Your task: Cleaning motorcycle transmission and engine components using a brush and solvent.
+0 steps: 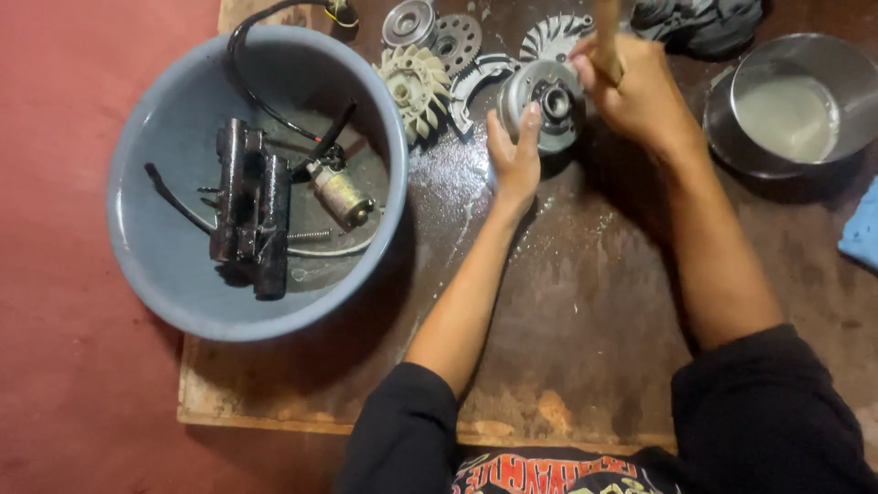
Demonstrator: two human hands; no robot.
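Note:
My left hand (514, 157) grips a round grey metal engine part (547, 102), a clutch-like drum held tilted on the wet board. The right hand (631, 90) is closed around a wooden handle (606, 37) whose lower end meets the top right of that drum. The tool's working end is hidden behind my fingers. Both sleeves are dark.
A blue-grey plastic basin (174, 274) at left holds a black engine block (249, 209), a small motor (341, 194), cables and a spring. A cream fan wheel (416, 84), gears (455, 38) and a pulley lie nearby. A steel bowl (805, 64) of pale liquid stands at right, beside a blue cloth (862, 229).

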